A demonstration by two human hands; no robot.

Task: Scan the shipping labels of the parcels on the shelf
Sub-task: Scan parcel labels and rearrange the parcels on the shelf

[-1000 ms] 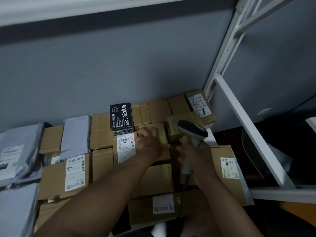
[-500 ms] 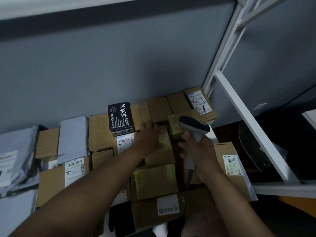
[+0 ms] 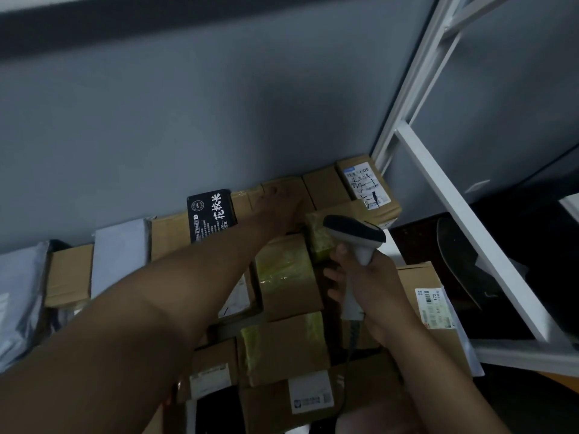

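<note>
On the left we see grey plastic mailer bags [image 3: 18, 296] and plain brown cardboard boxes [image 3: 70, 277] packed edge to edge. Our left hand [image 3: 275, 208] reaches to the back row, fingers flat on a brown carton [image 3: 282, 186] beside the black printed box [image 3: 211, 214]; whether it grips, we cannot tell. Our right hand [image 3: 363, 286] is wrapped round the grey handheld barcode scanner [image 3: 354, 236]. We judge many labels remain, such as the white label [image 3: 365, 186] at the back right. Room is tight: grey wall behind, white metal shelf frame [image 3: 463, 214] close on the right.
</note>
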